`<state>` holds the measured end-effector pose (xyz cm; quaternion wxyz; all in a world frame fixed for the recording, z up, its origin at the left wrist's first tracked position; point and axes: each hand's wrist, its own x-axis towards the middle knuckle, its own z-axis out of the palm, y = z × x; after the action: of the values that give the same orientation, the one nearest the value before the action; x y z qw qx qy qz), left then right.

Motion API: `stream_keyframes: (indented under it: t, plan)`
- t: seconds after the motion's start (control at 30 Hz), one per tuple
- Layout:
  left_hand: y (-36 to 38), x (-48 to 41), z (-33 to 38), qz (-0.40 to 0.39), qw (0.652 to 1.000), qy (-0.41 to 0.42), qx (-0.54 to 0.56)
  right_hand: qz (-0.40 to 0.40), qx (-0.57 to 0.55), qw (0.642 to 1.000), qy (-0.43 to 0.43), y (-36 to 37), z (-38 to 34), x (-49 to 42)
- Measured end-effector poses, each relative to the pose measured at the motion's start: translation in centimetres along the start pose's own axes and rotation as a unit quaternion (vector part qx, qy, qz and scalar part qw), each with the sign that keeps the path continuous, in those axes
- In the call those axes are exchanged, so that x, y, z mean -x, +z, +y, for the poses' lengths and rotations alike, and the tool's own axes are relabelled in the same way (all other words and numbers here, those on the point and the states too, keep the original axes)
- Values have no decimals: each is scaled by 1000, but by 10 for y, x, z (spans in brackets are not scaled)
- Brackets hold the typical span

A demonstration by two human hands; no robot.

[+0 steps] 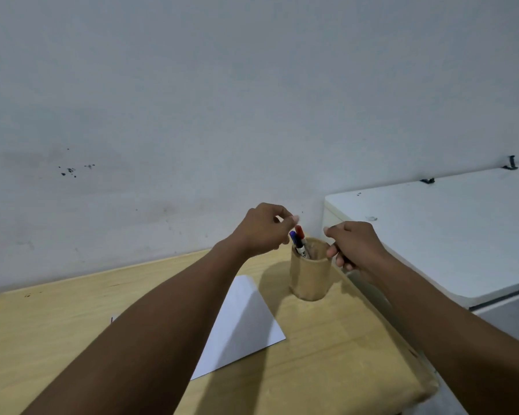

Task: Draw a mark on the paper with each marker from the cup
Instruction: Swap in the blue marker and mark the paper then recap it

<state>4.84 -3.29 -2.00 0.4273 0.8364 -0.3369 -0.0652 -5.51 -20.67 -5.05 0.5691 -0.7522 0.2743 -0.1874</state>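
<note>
A tan cup (309, 277) stands on the wooden table (57, 324) near the wall. A blue-capped marker (294, 238) and a red-capped marker (299, 232) stick up out of it on its left side. My left hand (264, 229) hovers just above the marker caps, with thumb and forefinger curved and slightly apart and nothing between them. My right hand (354, 247) is at the cup's right rim, its fingers curled against the rim. A white sheet of paper (246, 319) lies flat on the table in front of the cup, partly hidden by my left forearm.
A white cabinet (447, 229) stands close to the right of the table, its top higher than the table. A grey wall (192, 115) runs right behind the table. The table's front right corner (426, 387) is rounded.
</note>
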Motion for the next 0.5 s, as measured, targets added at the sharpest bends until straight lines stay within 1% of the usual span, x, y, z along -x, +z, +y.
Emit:
stream_keyframes:
  t: [0.07, 0.17, 0.23, 0.4, 0.5]
  plan:
    - [6, -6, -5, 21, 999, -10, -25, -5, -4, 1000, -5, -1, 0, -1]
    - [15, -11, -9, 2, 997, -6, -76, -13, -13, 1000, -14, -2, -1, -4]
    - [21, -12, -11, -4, 996, -2, -87, -17, -21, 999, -18, -2, -4, -4]
    - [25, -12, -17, 22, 996, -7, -81, -22, -48, 998, -17, 0, -12, 1]
    - [7, -7, -11, 55, 998, -9, -36, -33, -70, 997, -26, 7, -23, 9]
